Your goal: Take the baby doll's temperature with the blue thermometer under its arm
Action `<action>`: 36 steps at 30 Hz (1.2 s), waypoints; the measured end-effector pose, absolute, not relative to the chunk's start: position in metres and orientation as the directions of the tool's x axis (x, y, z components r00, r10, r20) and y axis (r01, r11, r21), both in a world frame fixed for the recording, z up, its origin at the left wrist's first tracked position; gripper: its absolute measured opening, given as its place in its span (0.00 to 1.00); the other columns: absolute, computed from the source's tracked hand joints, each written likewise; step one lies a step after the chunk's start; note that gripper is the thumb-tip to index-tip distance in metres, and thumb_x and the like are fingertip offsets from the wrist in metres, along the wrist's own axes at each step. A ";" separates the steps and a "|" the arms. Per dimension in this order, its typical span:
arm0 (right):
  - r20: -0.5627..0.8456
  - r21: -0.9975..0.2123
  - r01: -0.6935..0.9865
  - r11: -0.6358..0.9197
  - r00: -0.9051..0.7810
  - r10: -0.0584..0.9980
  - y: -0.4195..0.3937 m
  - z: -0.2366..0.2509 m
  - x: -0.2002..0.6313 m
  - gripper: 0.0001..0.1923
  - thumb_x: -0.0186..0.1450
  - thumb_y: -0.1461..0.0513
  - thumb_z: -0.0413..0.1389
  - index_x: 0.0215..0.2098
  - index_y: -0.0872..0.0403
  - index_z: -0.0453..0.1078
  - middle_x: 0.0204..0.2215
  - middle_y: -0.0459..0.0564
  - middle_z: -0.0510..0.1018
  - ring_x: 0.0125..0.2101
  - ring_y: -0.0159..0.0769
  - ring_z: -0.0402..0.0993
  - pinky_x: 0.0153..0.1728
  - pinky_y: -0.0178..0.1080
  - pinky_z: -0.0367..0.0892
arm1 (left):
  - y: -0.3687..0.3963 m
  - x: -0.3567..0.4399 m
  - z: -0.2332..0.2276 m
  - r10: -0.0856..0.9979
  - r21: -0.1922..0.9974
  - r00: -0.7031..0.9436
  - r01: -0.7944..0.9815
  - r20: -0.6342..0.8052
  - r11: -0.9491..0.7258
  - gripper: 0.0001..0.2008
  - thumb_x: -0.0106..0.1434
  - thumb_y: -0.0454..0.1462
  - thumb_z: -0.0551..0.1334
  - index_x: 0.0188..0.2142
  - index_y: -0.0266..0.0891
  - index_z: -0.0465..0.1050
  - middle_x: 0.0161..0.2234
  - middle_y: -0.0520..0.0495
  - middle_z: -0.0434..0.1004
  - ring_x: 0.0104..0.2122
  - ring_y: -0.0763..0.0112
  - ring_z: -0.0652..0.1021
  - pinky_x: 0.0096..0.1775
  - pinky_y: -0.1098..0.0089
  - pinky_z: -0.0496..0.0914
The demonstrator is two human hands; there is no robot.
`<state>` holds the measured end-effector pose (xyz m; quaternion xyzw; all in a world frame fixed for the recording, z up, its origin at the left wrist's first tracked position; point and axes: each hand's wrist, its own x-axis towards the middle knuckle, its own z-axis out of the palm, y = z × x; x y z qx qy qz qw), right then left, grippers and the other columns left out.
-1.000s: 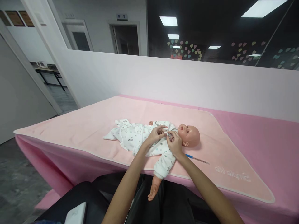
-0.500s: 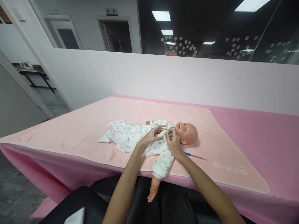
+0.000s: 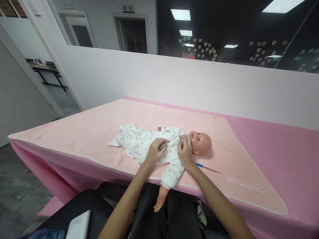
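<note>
A baby doll lies on its back on a light pink blanket, head to the right, dressed in a white printed romper. My left hand pinches the romper's front at the chest. Just below the doll's chin, my right hand grips the garment's collar edge. One bare doll arm hangs over the table's near edge from a white sleeve.
A thin thermometer with a blue end lies on the blanket right of my right forearm. The pink table meets a white partition wall behind. A white phone rests on my lap at lower left.
My left hand has slid down from the collar to the chest of the romper and closed on the cloth. My right hand stays at the collar. The view shifted slightly.
</note>
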<state>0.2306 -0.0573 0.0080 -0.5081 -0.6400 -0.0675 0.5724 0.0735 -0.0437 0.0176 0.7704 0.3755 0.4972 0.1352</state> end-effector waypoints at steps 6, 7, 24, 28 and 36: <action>0.808 -0.259 0.785 0.563 -0.143 0.571 -0.059 0.011 0.227 0.13 0.66 0.65 0.43 0.41 0.53 0.68 0.41 0.50 0.74 0.38 0.32 0.72 0.32 0.32 0.65 | -0.047 0.078 0.012 0.669 0.491 0.189 0.543 0.719 -0.681 0.11 0.60 0.32 0.51 0.38 0.41 0.71 0.36 0.48 0.73 0.39 0.69 0.71 0.42 0.66 0.67; 0.798 -0.245 0.786 0.568 -0.169 0.578 -0.058 0.012 0.226 0.12 0.65 0.65 0.44 0.40 0.53 0.68 0.40 0.49 0.75 0.37 0.32 0.72 0.32 0.32 0.65 | -0.047 0.078 0.011 0.665 0.478 0.198 0.553 0.720 -0.682 0.13 0.60 0.31 0.50 0.39 0.41 0.71 0.37 0.48 0.72 0.40 0.69 0.71 0.42 0.66 0.66; 0.682 -0.220 0.823 0.524 -0.255 0.685 -0.060 0.018 0.229 0.05 0.63 0.64 0.47 0.33 0.53 0.64 0.31 0.47 0.73 0.28 0.32 0.67 0.25 0.33 0.55 | -0.046 0.079 0.007 0.638 0.427 0.235 0.571 0.733 -0.701 0.14 0.62 0.31 0.48 0.38 0.41 0.71 0.39 0.48 0.72 0.41 0.69 0.70 0.44 0.66 0.64; 0.728 -0.250 0.820 0.515 -0.192 0.659 -0.056 0.010 0.228 0.09 0.66 0.61 0.44 0.34 0.53 0.64 0.30 0.47 0.74 0.28 0.32 0.68 0.26 0.33 0.56 | -0.049 0.080 0.010 0.635 0.425 0.236 0.570 0.736 -0.704 0.11 0.64 0.36 0.50 0.37 0.41 0.71 0.39 0.48 0.72 0.41 0.69 0.70 0.44 0.66 0.64; 0.745 -0.312 0.801 0.511 -0.127 0.655 -0.056 0.010 0.225 0.09 0.65 0.62 0.46 0.31 0.53 0.66 0.29 0.47 0.74 0.29 0.32 0.69 0.27 0.33 0.58 | -0.050 0.083 0.012 0.636 0.387 0.238 0.624 0.734 -0.679 0.07 0.58 0.34 0.56 0.36 0.40 0.69 0.40 0.49 0.72 0.41 0.68 0.71 0.43 0.67 0.64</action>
